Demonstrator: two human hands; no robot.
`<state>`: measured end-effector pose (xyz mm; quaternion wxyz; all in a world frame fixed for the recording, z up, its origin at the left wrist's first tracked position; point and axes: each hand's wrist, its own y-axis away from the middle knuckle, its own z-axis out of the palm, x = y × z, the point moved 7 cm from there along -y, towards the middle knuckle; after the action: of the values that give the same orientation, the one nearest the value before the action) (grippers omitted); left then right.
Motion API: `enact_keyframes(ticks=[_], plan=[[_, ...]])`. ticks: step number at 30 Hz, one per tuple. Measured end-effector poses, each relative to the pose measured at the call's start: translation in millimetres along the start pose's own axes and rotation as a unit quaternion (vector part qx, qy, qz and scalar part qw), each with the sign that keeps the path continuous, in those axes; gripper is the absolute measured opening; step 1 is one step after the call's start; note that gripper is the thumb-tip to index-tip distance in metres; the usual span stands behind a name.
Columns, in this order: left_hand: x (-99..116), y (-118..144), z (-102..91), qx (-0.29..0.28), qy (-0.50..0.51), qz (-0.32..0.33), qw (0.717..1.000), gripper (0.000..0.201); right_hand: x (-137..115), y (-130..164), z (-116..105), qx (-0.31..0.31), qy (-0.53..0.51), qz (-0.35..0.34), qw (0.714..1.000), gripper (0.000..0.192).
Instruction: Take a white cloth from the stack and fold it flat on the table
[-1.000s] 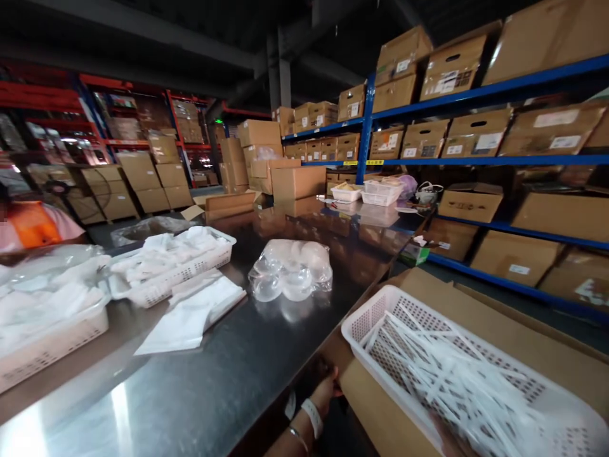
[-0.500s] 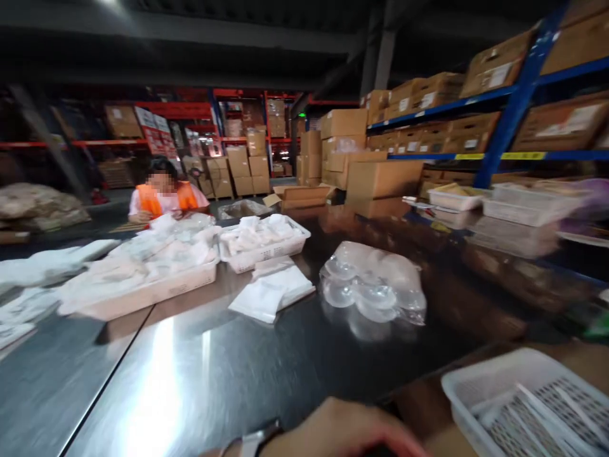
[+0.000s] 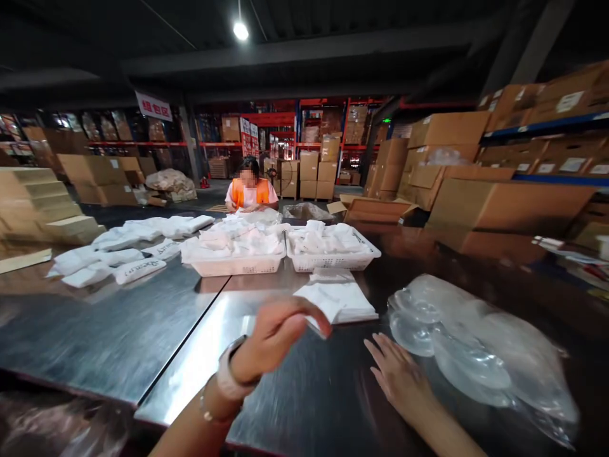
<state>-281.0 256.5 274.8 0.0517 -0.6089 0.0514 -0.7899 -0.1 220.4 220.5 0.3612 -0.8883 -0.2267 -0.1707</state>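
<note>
My left hand (image 3: 280, 330), with a pale band on its wrist, hangs over the table just in front of a stack of flat white bags (image 3: 349, 298). Its index finger is bent toward the stack's near edge and stands off from the thumb, and nothing shows in its grip. My right hand (image 3: 397, 374) is low over the dark metal table, fingers spread, without anything in it. To its right lies a clear plastic bag (image 3: 485, 343) of round, transparent bowl-like pieces, close to but apart from the fingers.
Two white baskets (image 3: 238, 266) heaped with white packets stand behind the stack. More white packets (image 3: 137, 270) lie at left. Across the table sits a person in an orange vest (image 3: 257, 193). Cardboard boxes (image 3: 514, 206) stand at back right, stepped cartons (image 3: 38, 203) at far left.
The view has swung left, taking the near-right basket out of sight. My left hand has come up toward the white stack. My right hand now shows beside the clear bag.
</note>
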Motion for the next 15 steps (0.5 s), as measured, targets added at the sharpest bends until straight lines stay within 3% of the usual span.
enact_keyframes(ticks=[2,4,6,11,15], plan=[[-2.8,-45.0,27.5,-0.075,-0.093,0.046,0.992,0.020,11.8,-11.3,13.2,-0.046,0.067,0.059,0.995,0.040],[-20.8,-80.4,46.7,-0.142,-0.211,0.091,0.963,0.028,32.4,-7.6,24.4,-0.090,0.120,0.126,0.981,0.034],[-49.4,-104.8,52.2,-0.173,-0.282,0.099,0.939,0.032,49.0,3.2,33.9,-0.119,0.132,0.148,0.973,0.030],[-108.3,-132.6,51.8,-0.210,-0.363,0.066,0.906,0.022,58.7,30.2,28.5,-0.082,0.093,0.098,0.987,0.036],[-125.8,-141.7,61.6,-0.254,-0.470,0.071,0.842,0.010,100.4,75.7,14.4,-0.066,0.081,0.236,0.966,0.043]])
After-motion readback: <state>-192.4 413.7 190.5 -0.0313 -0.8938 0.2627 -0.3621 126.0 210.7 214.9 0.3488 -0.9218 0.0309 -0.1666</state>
